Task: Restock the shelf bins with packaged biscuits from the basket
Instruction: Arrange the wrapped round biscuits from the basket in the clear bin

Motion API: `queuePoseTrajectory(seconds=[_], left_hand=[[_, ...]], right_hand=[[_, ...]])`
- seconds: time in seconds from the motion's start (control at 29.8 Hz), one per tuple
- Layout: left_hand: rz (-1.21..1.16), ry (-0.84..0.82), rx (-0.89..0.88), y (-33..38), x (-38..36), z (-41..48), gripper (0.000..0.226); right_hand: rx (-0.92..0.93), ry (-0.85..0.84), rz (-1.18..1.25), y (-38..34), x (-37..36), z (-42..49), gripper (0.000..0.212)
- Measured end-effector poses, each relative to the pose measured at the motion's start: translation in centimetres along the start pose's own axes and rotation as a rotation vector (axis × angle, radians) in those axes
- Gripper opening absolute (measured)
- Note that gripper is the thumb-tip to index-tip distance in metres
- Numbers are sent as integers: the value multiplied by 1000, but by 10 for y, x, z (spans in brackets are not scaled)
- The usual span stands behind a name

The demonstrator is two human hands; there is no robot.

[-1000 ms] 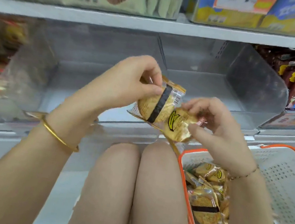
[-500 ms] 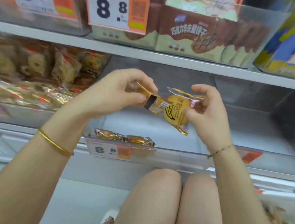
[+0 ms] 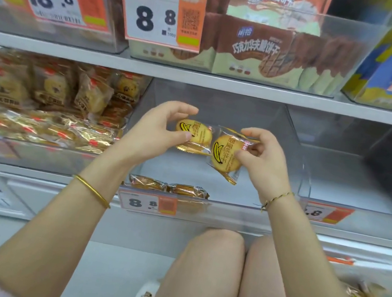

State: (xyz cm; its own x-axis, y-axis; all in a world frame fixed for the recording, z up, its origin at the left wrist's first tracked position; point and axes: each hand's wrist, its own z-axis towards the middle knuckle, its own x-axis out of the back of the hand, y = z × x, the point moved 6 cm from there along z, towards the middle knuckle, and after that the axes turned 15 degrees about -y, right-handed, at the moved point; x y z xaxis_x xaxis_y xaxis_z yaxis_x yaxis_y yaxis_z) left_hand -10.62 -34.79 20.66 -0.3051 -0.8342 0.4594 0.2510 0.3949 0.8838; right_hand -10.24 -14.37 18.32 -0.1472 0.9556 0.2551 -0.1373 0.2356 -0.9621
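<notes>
Mid-frame, the once-overlapped packs are parted: left pack is pinched by the left hand, right pack by the right hand.

Shop aisle, shelf bins of packaged snacks, price tags

Both biscuit packets are golden yellow with a black banana drawing; price tags are white and orange, black numbers.

Each hand pinches a biscuit pack over the bin
</notes>
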Motion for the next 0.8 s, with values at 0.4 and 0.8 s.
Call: queuePoseTrajectory(seconds=[0.4,0.8], left_hand=[[-19,-18,108,-7,-1,11,72],[219,-14,257,-27,11,18,65]], right_hand=[[13,-67,-62,-2,-18,7,39],[-19,-105,-486,1,-29,14,42]])
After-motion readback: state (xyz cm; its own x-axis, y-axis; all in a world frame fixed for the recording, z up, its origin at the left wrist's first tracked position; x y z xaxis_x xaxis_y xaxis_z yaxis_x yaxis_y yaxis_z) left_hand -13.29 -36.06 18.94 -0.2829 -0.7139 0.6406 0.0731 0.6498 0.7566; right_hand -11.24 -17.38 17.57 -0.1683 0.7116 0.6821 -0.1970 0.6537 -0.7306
